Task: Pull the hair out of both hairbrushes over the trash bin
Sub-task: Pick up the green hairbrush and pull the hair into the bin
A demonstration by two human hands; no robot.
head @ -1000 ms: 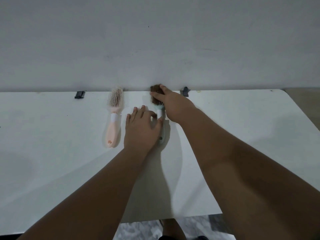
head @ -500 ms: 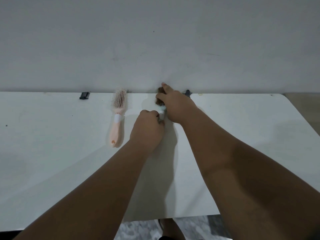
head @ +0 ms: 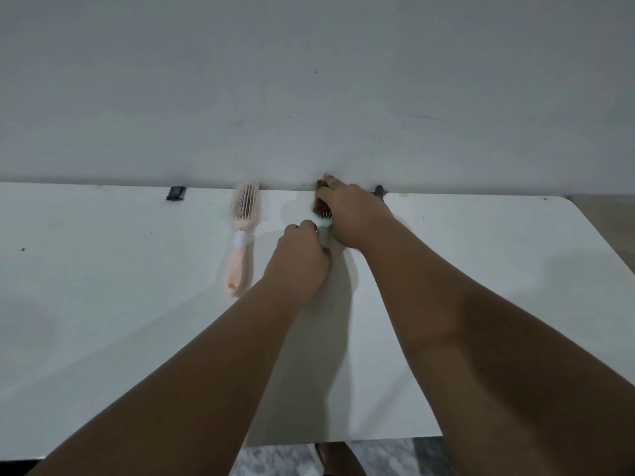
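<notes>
Though half hidden, hair (head: 316, 205) beneath right fingers (head: 331, 182).

- A white table (head: 103, 304) stands against a pale wall (head: 309, 97), with small black clips (head: 176, 193) at its far edge.
- A pink hairbrush (head: 242, 235) lies flat on the table, bristles up, its head toward the wall.
- The left hand (head: 299, 262) grips the handle of a light-blue hairbrush (head: 324, 224), near the pink one but apart from it.
- The right hand (head: 354, 214) covers that brush's head, its fingers curled over a clump of brown hair (head: 319, 205) in the bristles.
- Grey mottled floor (head: 395, 455) shows below the table's near edge.
</notes>
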